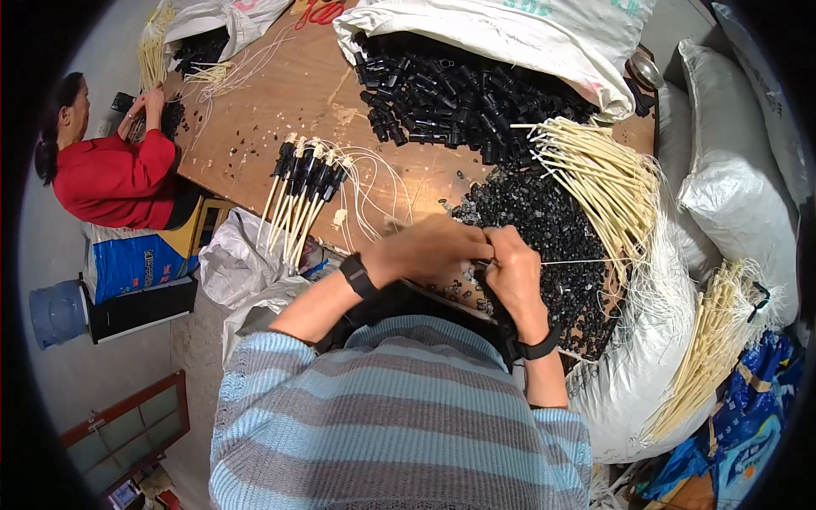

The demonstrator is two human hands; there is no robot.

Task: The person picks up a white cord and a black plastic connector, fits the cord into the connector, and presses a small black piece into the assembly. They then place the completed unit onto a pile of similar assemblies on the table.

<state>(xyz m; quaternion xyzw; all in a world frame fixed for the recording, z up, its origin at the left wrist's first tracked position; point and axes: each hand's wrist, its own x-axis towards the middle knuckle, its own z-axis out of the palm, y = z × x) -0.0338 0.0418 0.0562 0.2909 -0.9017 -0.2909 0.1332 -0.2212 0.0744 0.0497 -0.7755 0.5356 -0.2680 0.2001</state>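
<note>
Both my hands meet at the table's near edge, beside a heap of small black plastic pieces (527,204). My right hand (514,265) is closed, its fingers pinched on a thin white cord (578,262) that stretches away to the right over the heap. Against its fingertips press the curled fingers of my left hand (438,246), slightly blurred; what they grip is hidden. Left of them lies a row of cream rods with black fittings (310,183), white cords curving off their far ends. A bundle of bare cream rods (595,170) rests on the heap's right side.
Larger black plastic fittings (459,102) spill from a white woven sack (510,34) at the back. Full sacks (735,161) and another rod bundle (710,348) stand at right. A person in red (119,174) works at the wooden table's (255,98) left end; red scissors (321,12) lie far back.
</note>
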